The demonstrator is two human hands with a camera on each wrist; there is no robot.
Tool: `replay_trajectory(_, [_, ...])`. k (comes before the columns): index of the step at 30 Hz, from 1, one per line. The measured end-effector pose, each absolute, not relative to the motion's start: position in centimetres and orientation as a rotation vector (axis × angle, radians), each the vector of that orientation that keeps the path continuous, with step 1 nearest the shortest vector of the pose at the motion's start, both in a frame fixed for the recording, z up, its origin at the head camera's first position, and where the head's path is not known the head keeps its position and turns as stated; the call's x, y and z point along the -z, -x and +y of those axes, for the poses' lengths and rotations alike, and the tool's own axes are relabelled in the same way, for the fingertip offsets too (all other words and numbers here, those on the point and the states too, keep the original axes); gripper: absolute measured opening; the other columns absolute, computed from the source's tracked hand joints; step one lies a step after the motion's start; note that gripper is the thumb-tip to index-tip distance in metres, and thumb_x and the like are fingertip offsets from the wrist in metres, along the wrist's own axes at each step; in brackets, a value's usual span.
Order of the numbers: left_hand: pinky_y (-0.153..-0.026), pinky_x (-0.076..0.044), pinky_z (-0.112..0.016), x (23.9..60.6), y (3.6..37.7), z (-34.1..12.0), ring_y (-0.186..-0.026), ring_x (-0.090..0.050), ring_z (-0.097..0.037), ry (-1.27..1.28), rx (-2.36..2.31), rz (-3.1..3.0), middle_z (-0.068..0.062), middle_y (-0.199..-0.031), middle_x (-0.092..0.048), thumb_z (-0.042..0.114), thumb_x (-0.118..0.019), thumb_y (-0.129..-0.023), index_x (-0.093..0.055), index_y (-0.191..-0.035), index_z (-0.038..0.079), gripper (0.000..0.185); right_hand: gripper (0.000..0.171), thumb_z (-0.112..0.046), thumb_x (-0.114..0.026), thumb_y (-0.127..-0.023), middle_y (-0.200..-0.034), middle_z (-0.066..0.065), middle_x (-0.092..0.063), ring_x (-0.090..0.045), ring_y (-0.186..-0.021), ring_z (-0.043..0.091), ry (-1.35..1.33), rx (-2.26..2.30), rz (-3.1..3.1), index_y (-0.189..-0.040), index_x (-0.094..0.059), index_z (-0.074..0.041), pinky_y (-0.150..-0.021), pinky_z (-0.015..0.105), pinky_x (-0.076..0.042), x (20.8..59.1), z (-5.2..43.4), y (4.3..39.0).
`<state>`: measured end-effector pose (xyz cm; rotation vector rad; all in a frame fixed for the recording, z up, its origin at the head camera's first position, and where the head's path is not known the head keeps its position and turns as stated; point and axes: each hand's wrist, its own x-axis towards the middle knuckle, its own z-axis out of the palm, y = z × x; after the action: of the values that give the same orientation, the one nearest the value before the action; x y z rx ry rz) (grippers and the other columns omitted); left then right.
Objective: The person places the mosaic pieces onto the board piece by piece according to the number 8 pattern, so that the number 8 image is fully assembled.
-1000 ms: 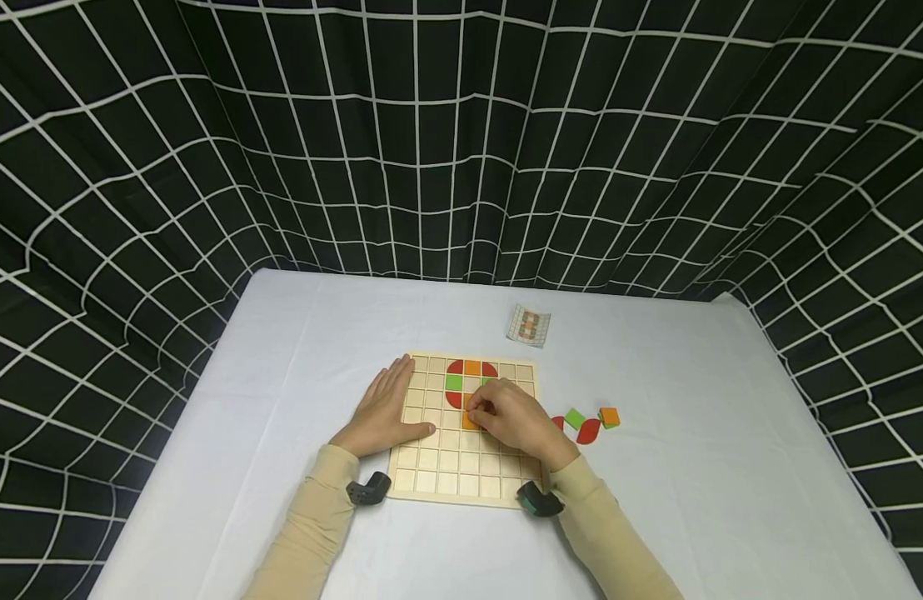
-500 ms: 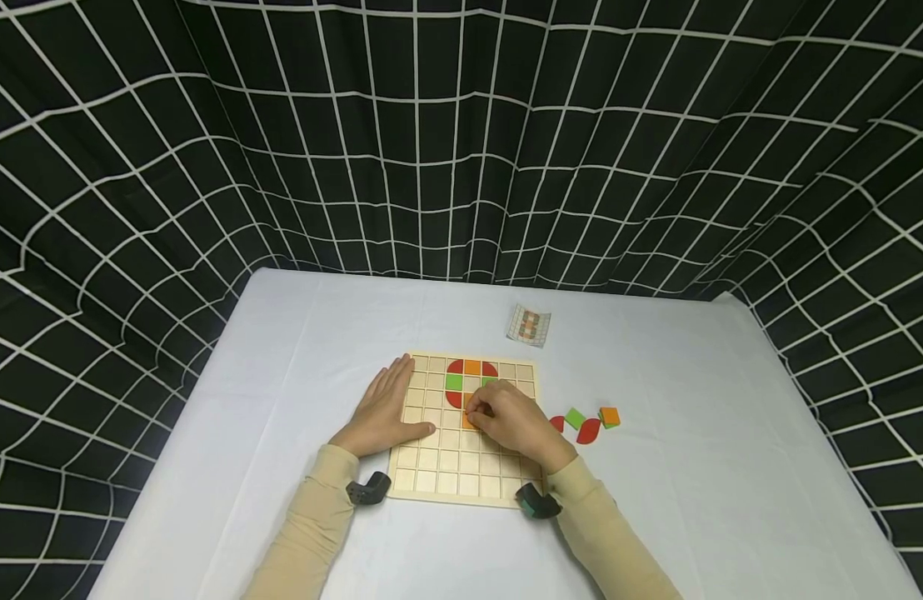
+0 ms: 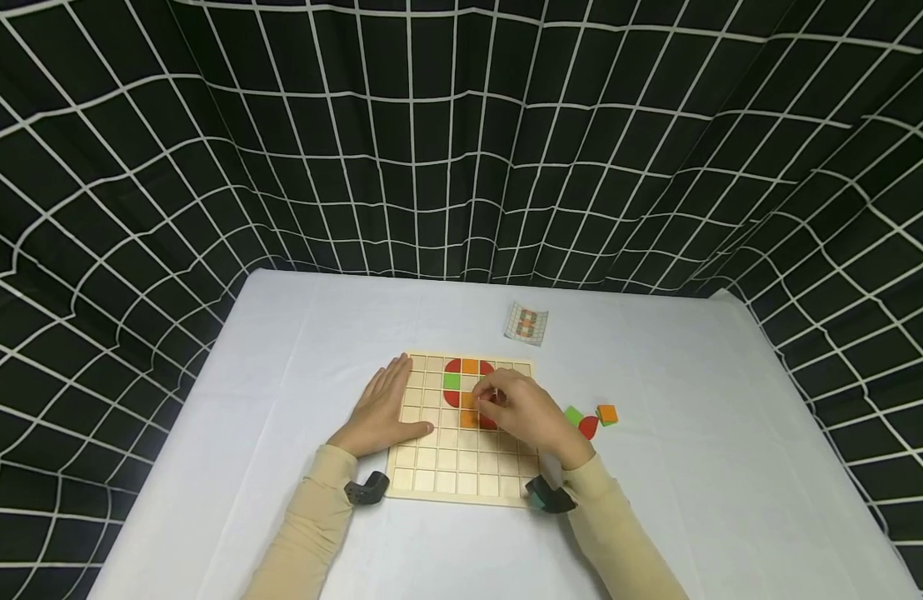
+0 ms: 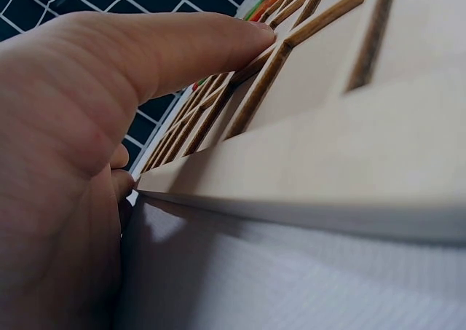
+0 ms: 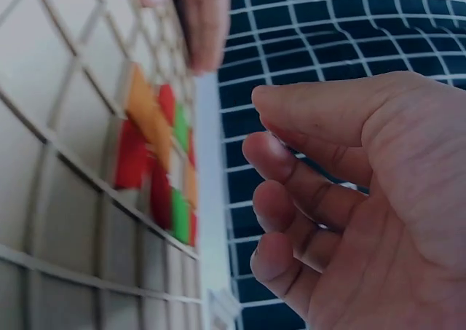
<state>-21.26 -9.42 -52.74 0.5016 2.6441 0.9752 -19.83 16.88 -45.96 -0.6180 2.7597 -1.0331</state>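
A wooden grid board (image 3: 446, 479) lies on the table with red rounded pieces, orange squares and green squares set in its cells. My left hand (image 3: 382, 410) rests along the board's left edge; its thumb (image 4: 211, 49) lies over the frame onto the cells. My right hand (image 3: 532, 414) hovers over the board's right side, beside an orange square (image 3: 469, 419) and a red piece (image 3: 487, 422). In the right wrist view its fingers (image 5: 277, 206) are loosely curled and hold nothing visible. That hand hides some of the pieces in the head view.
Right of the board lie a green square (image 3: 573, 416), a red leaf-shaped piece (image 3: 588, 427) and an orange square (image 3: 607, 413) on top of something green. A small pattern card (image 3: 526, 324) lies behind the board. A gridded dark curtain (image 3: 461, 167) surrounds the white table (image 3: 319, 325).
My right hand has come off the lower orange square and moved slightly up and right. A red piece now shows right of that square. My left hand has stayed in place.
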Motion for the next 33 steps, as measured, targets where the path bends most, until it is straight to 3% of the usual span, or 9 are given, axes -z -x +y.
replay_trajectory(7, [-0.131, 0.002, -0.047, 52.8, 21.3, -9.4, -0.161, 0.004, -0.029, -0.518, -0.985, 2.645, -0.011, -0.173, 0.003, 0.048, -0.076, -0.084, 0.001, -0.162, 0.002, 0.119, 0.014, -0.014, -0.068, -0.096, -0.103, -0.003, -0.070, -0.055, -0.086, 0.014, 0.595, 1.076, 2.770, -0.108, -0.073, -0.009, -0.071, 0.025, -0.049, 44.2, 19.1, 19.6])
replay_trajectory(14, [-0.132, 0.002, -0.047, 52.8, 21.3, -9.4, -0.161, 0.003, -0.028, -0.513, -0.979, 2.648, -0.011, -0.173, 0.002, 0.048, -0.075, -0.084, 0.001, -0.163, 0.002, 0.119, 0.017, -0.017, -0.069, -0.096, -0.106, 0.001, -0.070, -0.055, -0.091, 0.019, 0.430, 1.087, 2.792, -0.110, -0.072, -0.009, -0.061, 0.026, -0.049, 43.6, 21.8, 19.9])
replay_trajectory(21, [-0.132, 0.002, -0.047, 52.6, 21.2, -9.3, -0.161, 0.003, -0.029, -0.509, -0.984, 2.644, -0.012, -0.173, 0.002, 0.047, -0.076, -0.084, 0.001, -0.162, 0.002, 0.119, 0.019, -0.018, -0.068, -0.096, -0.105, 0.003, -0.070, -0.056, -0.093, 0.021, 0.341, 1.025, 2.810, -0.112, -0.072, -0.008, -0.071, 0.031, -0.048, 43.4, 23.7, 20.1])
replay_trajectory(33, [-0.132, 0.003, -0.046, 52.5, 21.1, -9.3, -0.161, 0.004, -0.028, -0.500, -0.983, 2.635, -0.011, -0.173, 0.003, 0.047, -0.076, -0.084, 0.001, -0.163, 0.003, 0.119, 0.021, -0.008, -0.062, -0.095, -0.108, 0.008, -0.068, -0.056, -0.091, 0.022, 0.314, 0.900, 2.691, -0.114, -0.071, -0.007, -0.068, 0.030, -0.049, 44.3, 25.3, 20.5])
